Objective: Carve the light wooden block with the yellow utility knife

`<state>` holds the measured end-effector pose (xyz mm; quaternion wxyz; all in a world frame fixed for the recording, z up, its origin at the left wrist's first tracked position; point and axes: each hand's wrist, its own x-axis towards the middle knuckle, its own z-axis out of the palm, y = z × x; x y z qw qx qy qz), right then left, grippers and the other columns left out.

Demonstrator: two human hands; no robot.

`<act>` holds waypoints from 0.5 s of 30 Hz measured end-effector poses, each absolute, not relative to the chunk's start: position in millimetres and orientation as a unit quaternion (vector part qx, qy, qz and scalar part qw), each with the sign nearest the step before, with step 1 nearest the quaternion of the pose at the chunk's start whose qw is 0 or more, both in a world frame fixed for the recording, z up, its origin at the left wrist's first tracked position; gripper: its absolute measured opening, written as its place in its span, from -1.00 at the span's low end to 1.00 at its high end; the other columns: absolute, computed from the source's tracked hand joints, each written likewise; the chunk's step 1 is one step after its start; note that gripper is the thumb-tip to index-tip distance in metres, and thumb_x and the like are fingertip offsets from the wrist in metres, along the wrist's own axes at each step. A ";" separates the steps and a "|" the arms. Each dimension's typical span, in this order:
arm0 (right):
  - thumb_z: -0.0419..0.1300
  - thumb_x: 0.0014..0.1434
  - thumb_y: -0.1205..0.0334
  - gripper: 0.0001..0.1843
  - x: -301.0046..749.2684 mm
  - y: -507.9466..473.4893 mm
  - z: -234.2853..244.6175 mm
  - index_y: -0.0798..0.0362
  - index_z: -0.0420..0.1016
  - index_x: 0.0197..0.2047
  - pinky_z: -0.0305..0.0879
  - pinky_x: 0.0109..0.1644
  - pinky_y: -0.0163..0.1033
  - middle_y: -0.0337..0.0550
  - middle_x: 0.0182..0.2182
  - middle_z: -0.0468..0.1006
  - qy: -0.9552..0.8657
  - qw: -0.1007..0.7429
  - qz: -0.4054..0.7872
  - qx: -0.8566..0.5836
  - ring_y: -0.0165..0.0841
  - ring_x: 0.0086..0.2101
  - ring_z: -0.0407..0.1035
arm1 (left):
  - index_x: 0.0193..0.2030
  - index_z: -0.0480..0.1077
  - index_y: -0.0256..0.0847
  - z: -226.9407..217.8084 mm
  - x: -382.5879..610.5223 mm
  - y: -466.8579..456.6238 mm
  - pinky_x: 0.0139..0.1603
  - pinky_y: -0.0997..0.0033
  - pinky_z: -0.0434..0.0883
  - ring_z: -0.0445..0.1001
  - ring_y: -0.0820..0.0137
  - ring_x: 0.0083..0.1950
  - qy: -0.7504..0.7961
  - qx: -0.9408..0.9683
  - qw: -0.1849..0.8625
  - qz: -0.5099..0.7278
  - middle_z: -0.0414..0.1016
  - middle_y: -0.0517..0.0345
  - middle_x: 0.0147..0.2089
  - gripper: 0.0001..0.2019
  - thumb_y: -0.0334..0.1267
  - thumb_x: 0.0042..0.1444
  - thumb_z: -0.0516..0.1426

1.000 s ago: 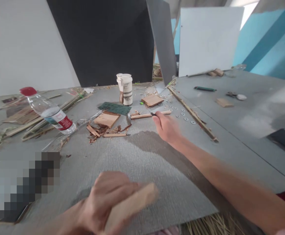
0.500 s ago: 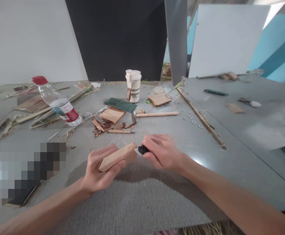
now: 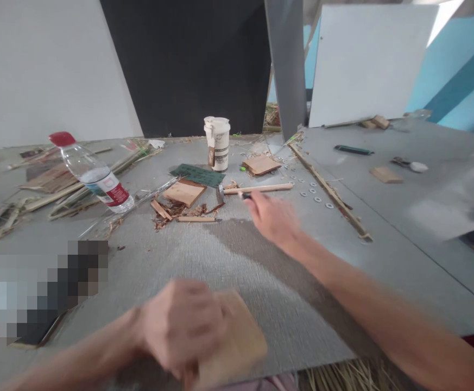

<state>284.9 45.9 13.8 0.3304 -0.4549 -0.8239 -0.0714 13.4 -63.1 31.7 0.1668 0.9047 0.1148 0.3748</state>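
Note:
My left hand is closed around a light wooden block at the near edge of the grey table. My right hand reaches forward over the middle of the table, fingers closed on a small dark-handled tool whose tip shows past the fingers. That hand is close to a long wooden stick and a pile of wood shavings. Motion blurs both hands a little.
A plastic water bottle lies at the left among bamboo strips. A paper cup, green sheet, flat wood pieces, several metal washers and a long wooden strip lie farther back. Boards lean behind the table.
My right hand has gone from the block forward to the stick with the small tool. My left hand has pulled the block back toward me to the near edge.

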 end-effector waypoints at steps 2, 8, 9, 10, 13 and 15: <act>-0.15 0.57 -0.02 -0.53 305.5 66.6 14.0 0.03 0.43 -0.21 -0.18 -0.35 -0.17 -0.13 -0.48 0.45 -0.791 0.340 -0.079 -0.504 -0.32 -0.52 0.13 | -0.02 0.63 -0.20 30.5 11.9 -64.0 -0.53 0.26 0.28 0.51 0.29 -0.49 0.038 0.924 0.144 0.353 0.65 0.00 -0.40 -0.61 -0.22 0.45 -0.06; -0.16 0.57 0.00 -0.58 310.1 63.7 15.3 0.00 0.36 -0.21 -0.05 -0.35 -0.20 -0.21 -0.52 0.38 -0.794 0.365 -0.064 -0.482 -0.29 -0.48 0.25 | -0.16 0.66 -0.16 12.7 -9.8 -43.6 -0.29 0.21 0.51 0.57 0.20 -0.35 0.405 0.667 0.389 0.490 0.65 0.02 -0.31 -0.75 -0.03 0.19 0.35; -0.16 0.58 0.00 -0.59 302.6 55.1 16.3 -0.01 0.35 -0.20 -0.02 -0.36 -0.21 -0.24 -0.51 0.38 -0.810 0.364 -0.056 -0.457 -0.31 -0.49 0.25 | -0.09 0.63 -0.19 8.6 -10.3 -40.1 -0.28 0.19 0.54 0.61 0.16 -0.30 0.432 0.624 0.409 0.506 0.66 -0.01 -0.26 -0.68 0.02 0.19 0.34; -0.15 0.58 0.00 -0.60 294.7 45.8 17.7 -0.01 0.33 -0.21 -0.01 -0.37 -0.22 -0.26 -0.51 0.38 -0.824 0.364 -0.051 -0.431 -0.34 -0.50 0.24 | -0.02 0.60 -0.21 4.8 -9.5 -37.2 -0.26 0.17 0.56 0.64 0.11 -0.26 0.453 0.573 0.445 0.518 0.67 -0.04 -0.21 -0.58 0.07 0.16 0.35; -0.16 0.59 -0.02 -0.58 274.6 20.7 23.3 -0.02 0.29 -0.23 0.05 -0.37 -0.25 -0.28 -0.48 0.39 -0.866 0.360 -0.040 -0.344 -0.39 -0.51 0.21 | 0.09 0.53 -0.22 -1.8 -3.5 -32.0 -0.21 0.13 0.62 0.69 0.01 -0.16 0.472 0.427 0.564 0.526 0.70 -0.07 -0.13 -0.37 0.15 -0.01 0.41; -0.18 0.60 -0.07 -0.54 266.3 9.5 27.4 -0.02 0.28 -0.24 0.06 -0.36 -0.25 -0.27 -0.46 0.40 -0.888 0.354 -0.040 -0.290 -0.40 -0.48 0.21 | 0.11 0.49 -0.21 -2.6 -0.8 -30.9 -0.19 0.13 0.64 0.70 -0.01 -0.13 0.471 0.371 0.608 0.521 0.71 -0.05 -0.12 -0.31 0.14 -0.10 0.45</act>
